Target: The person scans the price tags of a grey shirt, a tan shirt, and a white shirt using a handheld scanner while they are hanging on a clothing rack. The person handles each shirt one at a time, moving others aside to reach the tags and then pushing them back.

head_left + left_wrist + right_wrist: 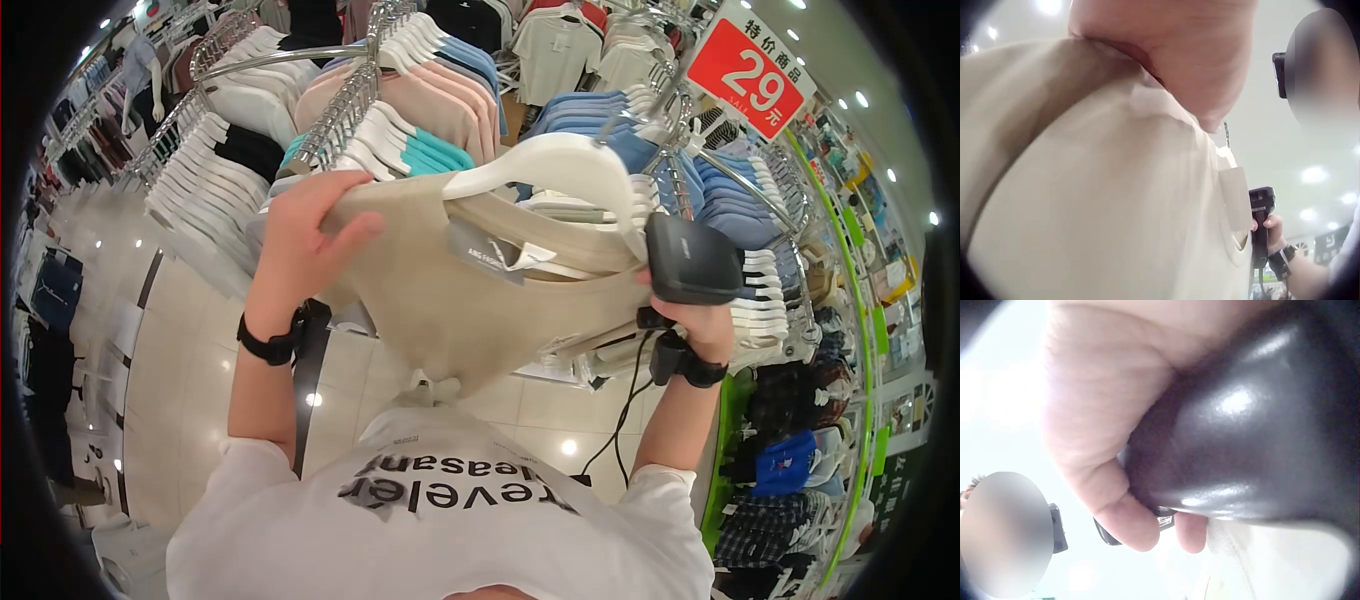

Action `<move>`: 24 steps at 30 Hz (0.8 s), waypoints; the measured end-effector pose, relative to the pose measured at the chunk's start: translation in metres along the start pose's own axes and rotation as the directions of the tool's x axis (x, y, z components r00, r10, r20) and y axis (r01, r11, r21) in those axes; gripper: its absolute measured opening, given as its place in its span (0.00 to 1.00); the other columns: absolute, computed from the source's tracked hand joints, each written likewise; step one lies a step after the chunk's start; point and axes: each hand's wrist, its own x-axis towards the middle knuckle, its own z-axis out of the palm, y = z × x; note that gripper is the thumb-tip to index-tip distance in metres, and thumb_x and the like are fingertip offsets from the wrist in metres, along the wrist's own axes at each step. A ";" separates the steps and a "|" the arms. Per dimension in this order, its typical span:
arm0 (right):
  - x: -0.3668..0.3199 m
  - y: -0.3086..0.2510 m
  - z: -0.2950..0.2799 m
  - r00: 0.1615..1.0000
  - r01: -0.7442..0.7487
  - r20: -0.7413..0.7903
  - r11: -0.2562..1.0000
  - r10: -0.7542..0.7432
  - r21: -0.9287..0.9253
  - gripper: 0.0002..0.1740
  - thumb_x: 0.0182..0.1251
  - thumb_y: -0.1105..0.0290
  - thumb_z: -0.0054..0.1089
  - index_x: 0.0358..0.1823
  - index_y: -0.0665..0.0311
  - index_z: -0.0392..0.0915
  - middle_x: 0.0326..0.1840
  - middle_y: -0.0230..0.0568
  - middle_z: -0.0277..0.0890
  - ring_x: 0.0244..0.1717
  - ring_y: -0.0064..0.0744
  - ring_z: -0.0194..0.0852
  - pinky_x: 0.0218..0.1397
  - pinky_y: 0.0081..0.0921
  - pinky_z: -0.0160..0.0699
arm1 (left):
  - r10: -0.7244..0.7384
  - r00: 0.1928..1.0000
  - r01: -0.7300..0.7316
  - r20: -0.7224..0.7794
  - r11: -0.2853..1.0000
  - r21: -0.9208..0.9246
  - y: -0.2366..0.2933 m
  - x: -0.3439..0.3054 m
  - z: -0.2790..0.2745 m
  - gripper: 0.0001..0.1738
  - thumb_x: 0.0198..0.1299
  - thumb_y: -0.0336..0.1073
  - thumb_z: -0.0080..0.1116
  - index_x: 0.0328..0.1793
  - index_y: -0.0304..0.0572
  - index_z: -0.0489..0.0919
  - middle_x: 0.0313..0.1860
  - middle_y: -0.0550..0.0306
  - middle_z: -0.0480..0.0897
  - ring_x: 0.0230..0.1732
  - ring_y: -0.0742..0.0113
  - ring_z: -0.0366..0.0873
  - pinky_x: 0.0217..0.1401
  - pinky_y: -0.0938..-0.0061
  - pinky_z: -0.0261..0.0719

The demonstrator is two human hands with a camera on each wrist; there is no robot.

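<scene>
Grips one shoulder of the beige shirt (450,310) with the raised left hand (300,235), fingers and thumb curled over the fabric. Clasps the black scanner (690,262) in the right hand (708,325), fingers wrapped round its handle, scanner head just beside the shirt's other shoulder. Hangs on a white hanger (560,165) before the clothes rack (350,100). Hides most of the right hand behind the scanner. Cannot tell hook on the rack or free.

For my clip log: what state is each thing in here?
Beige T-shirt: on its hanger, neck label showing.
White plastic hanger: inside the shirt's neck.
Black handheld scanner: held up beside the shirt.
Left hand: grips the shirt's shoulder.
Right hand: grips the scanner.
</scene>
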 end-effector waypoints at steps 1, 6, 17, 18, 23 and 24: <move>0.004 0.007 0.006 1.000 0.002 -0.021 1.000 -0.001 0.018 0.29 0.52 0.80 0.81 0.58 0.68 0.83 0.50 0.36 0.88 0.48 0.31 0.84 0.59 0.30 0.82 | 0.006 0.998 -0.014 0.062 0.990 0.139 0.000 0.000 0.001 0.24 0.62 0.50 0.75 0.47 0.35 0.84 0.38 0.48 0.86 0.38 0.52 0.84 0.44 0.66 0.81; 0.022 0.008 0.030 0.993 -0.107 0.054 0.988 0.101 0.113 0.27 0.50 0.79 0.83 0.54 0.67 0.84 0.48 0.32 0.86 0.48 0.25 0.80 0.52 0.27 0.81 | 0.005 0.998 -0.030 0.066 0.923 0.383 -0.022 -0.012 0.007 0.25 0.57 0.50 0.79 0.32 0.38 0.78 0.24 0.49 0.76 0.25 0.47 0.74 0.29 0.62 0.72; -0.024 0.114 0.052 0.961 -0.091 -0.150 0.781 0.231 0.617 0.42 0.48 0.78 0.78 0.71 0.68 0.77 0.60 0.45 0.87 0.62 0.39 0.81 0.73 0.37 0.71 | -0.241 0.968 0.251 -0.071 0.897 0.363 -0.042 -0.020 -0.016 0.33 0.63 0.59 0.72 0.24 0.37 0.73 0.19 0.46 0.72 0.22 0.44 0.69 0.27 0.60 0.67; -0.028 0.126 0.063 0.963 -0.114 -0.125 0.785 0.237 0.609 0.45 0.46 0.77 0.78 0.73 0.68 0.75 0.60 0.45 0.86 0.64 0.41 0.80 0.75 0.38 0.69 | -0.262 0.962 0.271 -0.074 0.897 0.349 -0.040 -0.018 -0.018 0.33 0.64 0.59 0.72 0.24 0.36 0.73 0.18 0.46 0.72 0.22 0.45 0.68 0.27 0.60 0.67; -0.021 0.117 0.123 0.960 -0.256 0.056 0.780 0.274 0.571 0.44 0.46 0.88 0.77 0.71 0.68 0.76 0.62 0.43 0.85 0.64 0.38 0.82 0.70 0.34 0.76 | -0.282 0.957 0.287 -0.071 0.877 0.385 -0.046 -0.012 -0.020 0.35 0.65 0.60 0.70 0.24 0.35 0.72 0.18 0.45 0.71 0.22 0.46 0.68 0.26 0.59 0.66; -0.021 0.128 0.133 0.954 -0.277 0.056 0.789 0.296 0.548 0.42 0.47 0.88 0.77 0.69 0.68 0.77 0.63 0.42 0.85 0.62 0.34 0.82 0.69 0.32 0.76 | -0.278 0.958 0.285 -0.074 0.873 0.395 -0.045 -0.011 -0.019 0.32 0.66 0.58 0.70 0.26 0.35 0.74 0.17 0.47 0.70 0.21 0.50 0.66 0.26 0.61 0.66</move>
